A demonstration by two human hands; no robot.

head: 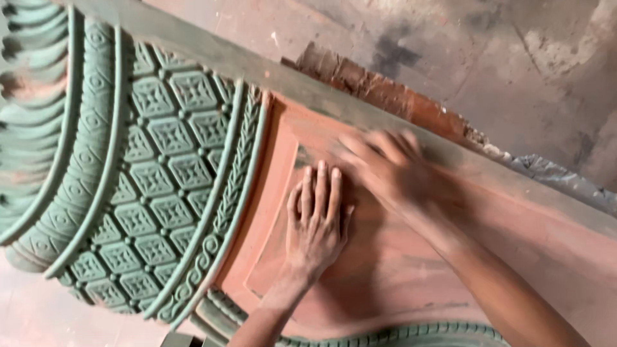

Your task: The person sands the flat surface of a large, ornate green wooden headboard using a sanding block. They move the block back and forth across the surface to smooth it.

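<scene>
Rubbing red panel (pixel 385 270) beside green carving (pixel 160 173): left hand (pixel 315 225) flat, fingers (pixel 319 189) together; right hand (pixel 385 167) blurred, fingers spread; next, steady even pressure

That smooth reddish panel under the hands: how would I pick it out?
Start at the big carved column, green with diamond patterns. Just right of its braided border lies the recessed reddish panel, where the left hand rests flat and the right hand blurs. Unlike its neighbours, it is plain and uncarved.

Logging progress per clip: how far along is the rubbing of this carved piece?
Done: the recessed red-brown panel looks bare of green. In hand: the left hand lies flat there, the blurred right hand beside it. Left: the green carved diamond-pattern band keeps its coating.
</scene>
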